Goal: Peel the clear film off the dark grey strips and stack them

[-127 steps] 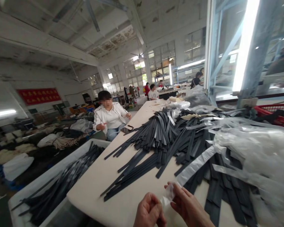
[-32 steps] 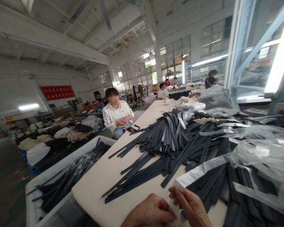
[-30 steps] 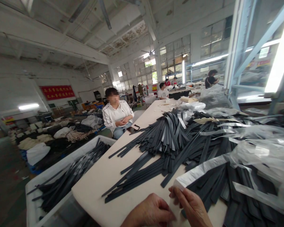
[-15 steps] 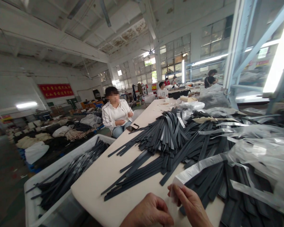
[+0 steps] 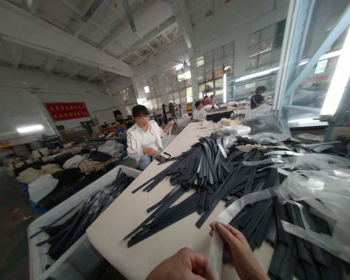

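Observation:
My right hand (image 5: 236, 247) pinches a whitish see-through plastic strip (image 5: 216, 249) between thumb and fingers above the table's near edge. From there the strip (image 5: 247, 203) runs up and right to a heap of clear plastic film. Lower down, my left hand (image 5: 181, 266) is closed, its curled fingers at the strip's lower part; their tips are partly hidden. Dark grey flat strips (image 5: 163, 221) lie on the pale table (image 5: 113, 229) just beyond my hands. A thick bundle of dark strips (image 5: 201, 163) is piled farther back.
A white bin (image 5: 35, 249) holding dark strips stands left of the table. Clear plastic film (image 5: 317, 190) covers more strips on the right. A co-worker (image 5: 146, 138) sits across the table beside a phone (image 5: 163, 156). A blue metal frame (image 5: 288, 89) rises at the right.
The plastic strip now hangs longer below my right hand, and my left hand has shifted slightly down and left. The co-worker has raised one hand.

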The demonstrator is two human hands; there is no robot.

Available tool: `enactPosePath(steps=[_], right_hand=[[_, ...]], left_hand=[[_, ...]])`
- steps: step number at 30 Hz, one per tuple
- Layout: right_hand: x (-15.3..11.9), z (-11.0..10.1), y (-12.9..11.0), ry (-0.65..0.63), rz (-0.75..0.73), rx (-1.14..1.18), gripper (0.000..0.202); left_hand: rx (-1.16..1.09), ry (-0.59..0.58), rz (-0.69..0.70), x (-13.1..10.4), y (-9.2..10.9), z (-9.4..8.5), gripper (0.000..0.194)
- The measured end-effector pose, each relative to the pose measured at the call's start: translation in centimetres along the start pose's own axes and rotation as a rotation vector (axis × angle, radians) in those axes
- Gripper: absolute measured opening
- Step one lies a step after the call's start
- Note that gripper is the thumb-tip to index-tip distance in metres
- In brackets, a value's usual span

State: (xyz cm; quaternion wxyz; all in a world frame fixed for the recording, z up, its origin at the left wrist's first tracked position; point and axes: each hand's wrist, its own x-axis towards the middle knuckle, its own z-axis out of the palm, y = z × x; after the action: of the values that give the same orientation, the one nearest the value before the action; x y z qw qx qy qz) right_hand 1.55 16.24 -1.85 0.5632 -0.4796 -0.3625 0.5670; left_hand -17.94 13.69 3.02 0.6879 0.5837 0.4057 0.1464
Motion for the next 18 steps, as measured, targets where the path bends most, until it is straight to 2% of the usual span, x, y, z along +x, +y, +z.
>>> enactPosePath(steps=[8,12,15,18], right_hand=[[-1.0,0.8,-0.9,-0.062,-0.027,0.023,0.052],[-1.3,0.9,-1.4,-0.085,0.009,0.135,0.046],[-1.7,1.1,-1.8,-0.081,0.081,0.281,0.039],[-1.3,1.2,-1.9,-0.016,0.148,0.372,0.030]], left_hand=[[-0.013,0.037,-0.071,0.1,-2.2,-0.2,0.034],[0.118,0.092,-0.124,0.2,-1.6,0.0,0.023],[0.131,0.006,-0.167,-1.8,-0.6,1.0,0.015],[-0.121,-0.077,-0.129,-5.9,-0.4,1.9,0.012]])
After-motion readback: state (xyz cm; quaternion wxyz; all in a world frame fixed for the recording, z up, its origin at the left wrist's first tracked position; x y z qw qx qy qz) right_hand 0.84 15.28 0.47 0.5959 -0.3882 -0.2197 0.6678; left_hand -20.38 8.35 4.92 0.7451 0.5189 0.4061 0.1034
